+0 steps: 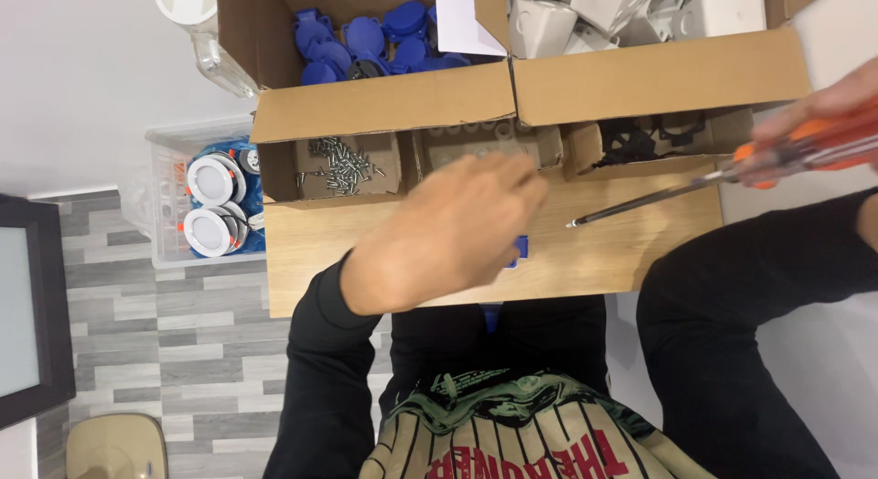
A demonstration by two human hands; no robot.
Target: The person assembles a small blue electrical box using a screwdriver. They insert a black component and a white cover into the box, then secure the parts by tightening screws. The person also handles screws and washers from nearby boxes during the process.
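Observation:
My left hand (455,227) hovers over the small wooden table (604,250), fingers reaching toward the middle cardboard tray (485,142). A small blue plastic part (519,251) shows just under the hand; whether the hand grips it is unclear. My right hand (814,122) at the right edge holds an orange-handled screwdriver (658,195), its long shaft pointing left over the table. A cardboard tray of small metal screws (346,163) lies left of my left hand. Another tray holds black parts (640,140).
Behind the trays, one large cardboard box holds blue plastic caps (375,40), another holds white plastic housings (622,12). A clear bin with round white fittings (215,200) stands on the floor at left. A dark frame (27,305) leans at far left.

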